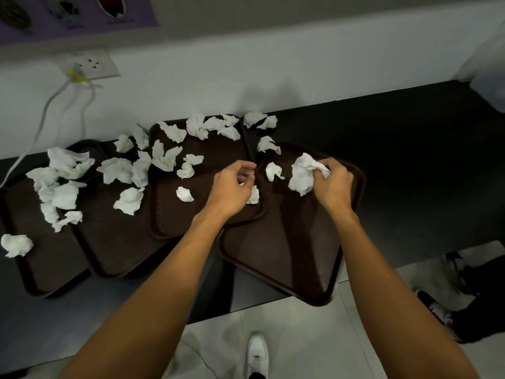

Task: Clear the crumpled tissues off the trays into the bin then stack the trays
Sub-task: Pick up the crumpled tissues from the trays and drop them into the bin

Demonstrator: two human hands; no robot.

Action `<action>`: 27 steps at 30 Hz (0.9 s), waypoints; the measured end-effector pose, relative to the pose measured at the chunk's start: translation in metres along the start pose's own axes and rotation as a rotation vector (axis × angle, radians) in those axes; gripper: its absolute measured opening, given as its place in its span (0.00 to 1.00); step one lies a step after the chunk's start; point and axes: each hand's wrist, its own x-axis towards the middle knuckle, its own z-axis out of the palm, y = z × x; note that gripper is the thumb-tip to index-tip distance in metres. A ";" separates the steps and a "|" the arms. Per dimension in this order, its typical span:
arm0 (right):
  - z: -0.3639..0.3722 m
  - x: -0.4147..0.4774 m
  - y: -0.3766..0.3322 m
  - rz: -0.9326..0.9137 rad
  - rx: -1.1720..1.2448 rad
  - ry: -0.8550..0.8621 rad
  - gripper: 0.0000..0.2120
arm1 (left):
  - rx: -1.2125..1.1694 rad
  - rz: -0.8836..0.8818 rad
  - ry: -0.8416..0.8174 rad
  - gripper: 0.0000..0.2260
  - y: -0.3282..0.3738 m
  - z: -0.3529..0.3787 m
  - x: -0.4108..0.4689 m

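Note:
Several dark brown trays lie side by side on a black counter, strewn with crumpled white tissues. My right hand (332,184) grips a large wad of tissue (303,175) over the rightmost tray (281,258), which juts past the counter's front edge. A small tissue (273,171) lies just left of that wad. My left hand (232,188) hovers with curled fingers over the middle tray (175,222), pinching a small tissue (254,195) that is partly hidden beneath it. Another small tissue (184,194) lies to its left. The bin is out of sight.
Two more trays (109,247) at the left carry several tissues (62,192). Loose tissues (258,120) lie on the counter by the white wall. A wall socket (90,64) with white cables hangs at upper left. My white shoe (257,354) and dark shoes (451,310) are on the floor.

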 end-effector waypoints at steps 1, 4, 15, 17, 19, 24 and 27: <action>-0.002 -0.002 0.004 -0.001 -0.025 -0.010 0.07 | 0.001 0.006 -0.005 0.11 0.001 0.003 0.000; -0.005 -0.004 0.022 -0.002 -0.190 -0.149 0.10 | 0.003 0.018 -0.014 0.11 0.002 0.011 0.001; -0.036 -0.021 0.016 0.013 -0.504 -0.672 0.41 | -0.004 -0.022 -0.017 0.11 -0.006 0.013 -0.007; -0.035 -0.021 0.018 0.000 -0.464 -0.643 0.45 | -0.003 -0.023 -0.015 0.11 -0.006 0.013 -0.008; -0.026 -0.023 0.021 -0.020 -0.388 -0.543 0.45 | -0.003 -0.025 -0.013 0.11 -0.006 0.013 -0.010; 0.015 -0.043 0.036 -0.080 -0.309 -0.465 0.41 | -0.010 -0.030 -0.008 0.11 -0.007 0.016 -0.014; 0.031 -0.059 0.053 -0.159 -0.249 -0.388 0.26 | -0.022 -0.035 -0.009 0.11 -0.008 0.019 -0.017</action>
